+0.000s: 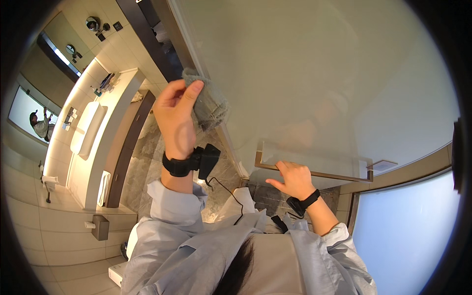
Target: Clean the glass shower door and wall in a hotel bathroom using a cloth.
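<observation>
My left hand (177,107) pinches a crumpled grey-green cloth (210,103) between thumb and fingers, and the cloth lies at the edge of a glass panel (295,73). Fixed to that panel is a rectangular metal bar handle (335,176). The fingers of my right hand (295,179) are hooked over its left part, while the thumb sticks out below the bar. Each wrist wears a black strap with a device; a thin cable runs from the left one.
A white basin (86,129) stands on a long counter (114,107) at the left, with bottles behind it and a lit mirror beyond. A grey paper holder (100,228) is on the lower-left wall. At the right is a frosted window (402,228). Stone tiles (147,166) cover the floor.
</observation>
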The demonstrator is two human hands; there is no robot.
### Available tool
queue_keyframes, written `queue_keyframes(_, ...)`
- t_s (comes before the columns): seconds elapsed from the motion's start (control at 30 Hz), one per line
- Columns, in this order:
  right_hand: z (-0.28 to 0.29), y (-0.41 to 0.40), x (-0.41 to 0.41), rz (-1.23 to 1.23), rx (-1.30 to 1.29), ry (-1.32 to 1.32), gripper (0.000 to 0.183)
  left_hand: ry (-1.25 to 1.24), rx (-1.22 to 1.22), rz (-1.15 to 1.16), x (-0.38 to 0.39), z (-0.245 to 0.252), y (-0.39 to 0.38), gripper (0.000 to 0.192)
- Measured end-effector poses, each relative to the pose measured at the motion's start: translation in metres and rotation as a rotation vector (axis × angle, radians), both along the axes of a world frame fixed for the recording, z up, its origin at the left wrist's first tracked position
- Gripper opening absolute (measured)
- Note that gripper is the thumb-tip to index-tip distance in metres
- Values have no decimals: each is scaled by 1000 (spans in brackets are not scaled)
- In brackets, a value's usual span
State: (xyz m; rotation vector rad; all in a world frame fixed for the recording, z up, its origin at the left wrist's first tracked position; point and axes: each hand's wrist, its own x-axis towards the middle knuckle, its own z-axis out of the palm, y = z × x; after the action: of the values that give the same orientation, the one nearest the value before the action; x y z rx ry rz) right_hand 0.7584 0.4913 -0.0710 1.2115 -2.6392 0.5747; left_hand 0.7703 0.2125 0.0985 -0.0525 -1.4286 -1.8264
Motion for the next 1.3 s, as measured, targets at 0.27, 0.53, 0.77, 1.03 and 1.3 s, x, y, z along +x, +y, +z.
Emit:
queue_keyframes(0.27,-10,-3,-1,-75,20,78,47,-97,-147,149,4,-92,11,19)
queue_keyframes(0.53,-8,-6,-1,-83,6,81,46,-263,-55,-52,11,-197,-3,9)
queue_keyframes(0.77,-12,-5,0,-95,-6,97,45,-281,22,-161,7,-196,-10,12)
queue_keyframes(1.03,-13,-4,1,-95,-33,89,45,-303,-219,-145,6,-146,-25,17)
queue_keyframes(1.3,-16,-4,1,-112,-8,111,45,-395,-507,50,2,-21,-36,10)
